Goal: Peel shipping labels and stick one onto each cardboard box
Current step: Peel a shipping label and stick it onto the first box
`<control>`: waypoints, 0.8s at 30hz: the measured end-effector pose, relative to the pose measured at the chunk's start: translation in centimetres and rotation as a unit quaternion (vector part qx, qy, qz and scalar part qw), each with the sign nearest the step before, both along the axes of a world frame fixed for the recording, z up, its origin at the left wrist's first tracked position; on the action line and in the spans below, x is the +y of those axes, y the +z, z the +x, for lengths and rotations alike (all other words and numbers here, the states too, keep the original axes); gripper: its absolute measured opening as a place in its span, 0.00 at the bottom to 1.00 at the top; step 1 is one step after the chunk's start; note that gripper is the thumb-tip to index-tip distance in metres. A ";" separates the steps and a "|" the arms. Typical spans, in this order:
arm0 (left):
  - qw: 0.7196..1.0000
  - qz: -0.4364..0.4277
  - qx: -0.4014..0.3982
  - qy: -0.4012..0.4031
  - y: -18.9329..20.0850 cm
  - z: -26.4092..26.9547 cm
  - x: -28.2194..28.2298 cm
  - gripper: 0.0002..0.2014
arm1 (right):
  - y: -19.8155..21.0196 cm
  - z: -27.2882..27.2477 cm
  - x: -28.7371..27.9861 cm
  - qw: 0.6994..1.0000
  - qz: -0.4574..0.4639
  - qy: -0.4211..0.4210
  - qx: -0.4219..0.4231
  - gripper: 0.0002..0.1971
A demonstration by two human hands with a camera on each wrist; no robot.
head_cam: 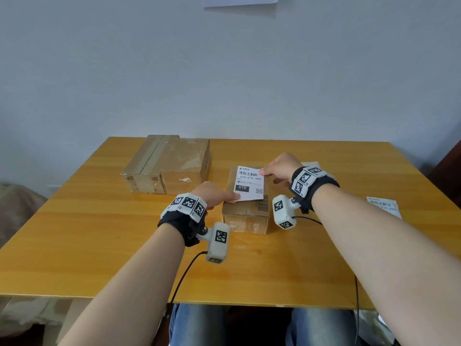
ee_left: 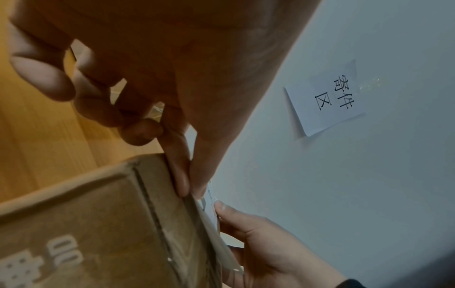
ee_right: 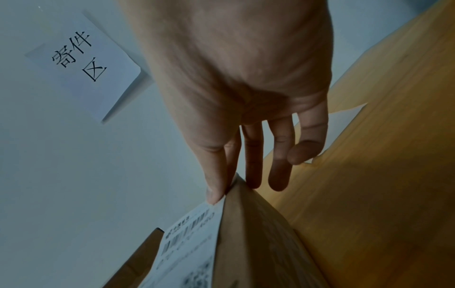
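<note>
A white shipping label (head_cam: 249, 183) with a barcode lies over the top of a small cardboard box (head_cam: 245, 216) at mid-table. My left hand (head_cam: 217, 196) pinches the label's near left corner between thumb and forefinger. My right hand (head_cam: 279, 168) pinches its far right corner. In the left wrist view the left fingers (ee_left: 179, 171) press at the box edge (ee_left: 98, 224) with the label (ee_left: 211, 204) seen edge-on. In the right wrist view the thumb and forefinger (ee_right: 216, 187) hold the label (ee_right: 192, 233) at the box's corner (ee_right: 258, 233).
Two larger cardboard boxes (head_cam: 167, 163) stand side by side at the back left of the wooden table (head_cam: 99, 245). Another label sheet (head_cam: 384, 206) lies at the right edge. A backing paper (head_cam: 310, 164) lies behind my right hand. A paper sign (ee_left: 327, 97) hangs on the wall.
</note>
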State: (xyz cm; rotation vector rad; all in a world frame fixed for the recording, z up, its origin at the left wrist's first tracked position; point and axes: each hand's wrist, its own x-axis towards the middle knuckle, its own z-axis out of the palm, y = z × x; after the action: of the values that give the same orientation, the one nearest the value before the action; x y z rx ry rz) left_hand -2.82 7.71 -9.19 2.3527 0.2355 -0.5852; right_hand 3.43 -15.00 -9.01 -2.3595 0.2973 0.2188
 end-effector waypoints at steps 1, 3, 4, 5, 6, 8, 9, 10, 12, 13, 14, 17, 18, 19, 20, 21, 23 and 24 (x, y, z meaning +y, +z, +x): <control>1.000 0.002 -0.004 -0.005 0.0 0.0 -0.1 0.29 | 0.0 0.0 0.0 1.000 0.001 0.000 0.001 0.18; 1.000 0.005 -0.009 -0.011 0.1 -0.1 -0.2 0.28 | 0.0 0.1 0.0 1.000 0.000 -0.001 0.003 0.19; 1.000 0.008 -0.012 -0.014 0.1 0.0 -0.2 0.27 | 0.0 0.1 0.0 1.000 -0.001 -0.002 0.005 0.19; 1.000 0.012 -0.015 -0.018 0.2 0.0 -0.3 0.27 | 0.0 0.1 0.0 1.000 -0.002 -0.002 0.006 0.20; 1.000 0.017 -0.017 -0.020 0.2 0.0 -0.3 0.27 | 0.0 0.2 0.0 1.000 -0.003 -0.002 0.007 0.20; 0.999 0.023 -0.017 -0.022 0.1 0.1 -0.4 0.28 | 0.0 0.2 0.0 1.000 -0.005 0.001 0.009 0.20; 0.999 0.025 -0.018 -0.023 0.1 0.1 -0.4 0.28 | 0.0 0.3 0.0 1.000 -0.006 0.001 0.010 0.20; 0.999 0.027 -0.016 -0.024 0.1 0.1 -0.4 0.29 | 0.0 0.2 0.0 1.000 -0.007 0.000 0.012 0.20; 0.999 0.031 -0.012 -0.024 0.1 0.2 -0.4 0.30 | 0.0 0.2 0.0 1.000 -0.010 0.000 0.013 0.19; 0.999 0.033 -0.011 -0.026 0.2 0.2 -0.5 0.31 | 0.1 0.2 0.0 1.000 -0.011 0.001 0.012 0.19; 0.999 0.035 -0.011 -0.028 0.2 0.2 -0.5 0.31 | 0.1 0.1 0.0 1.000 -0.011 0.002 0.012 0.19; 0.998 0.041 -0.012 -0.036 0.5 0.3 -0.6 0.30 | 0.1 0.1 0.0 1.000 -0.010 0.004 0.013 0.18; 0.998 0.042 -0.012 -0.038 0.5 0.3 -0.7 0.30 | 0.1 0.1 0.1 1.000 -0.010 0.004 0.013 0.17; 0.998 0.043 -0.012 -0.038 0.6 0.3 -0.7 0.30 | 0.1 0.0 0.1 1.000 -0.009 0.003 0.011 0.17; 0.998 0.043 -0.012 -0.038 0.6 0.3 -0.7 0.29 | 0.1 0.0 0.1 1.000 -0.008 0.002 0.010 0.17; 0.998 0.044 -0.012 -0.038 0.6 0.4 -0.7 0.29 | 0.1 0.0 0.1 1.000 -0.008 0.002 0.008 0.17; 0.998 0.048 -0.011 -0.039 0.6 0.4 -0.8 0.27 | 0.1 -0.1 0.1 1.000 -0.006 -0.001 0.006 0.17; 0.998 0.051 -0.011 -0.040 0.7 0.4 -0.8 0.26 | 0.1 -0.1 0.2 1.000 -0.005 -0.004 0.005 0.17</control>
State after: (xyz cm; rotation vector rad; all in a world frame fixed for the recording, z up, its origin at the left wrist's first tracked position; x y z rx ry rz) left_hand -2.40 6.87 -8.52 2.4750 0.1657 -0.5985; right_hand 3.36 -14.85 -8.89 -2.3673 0.3119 0.2255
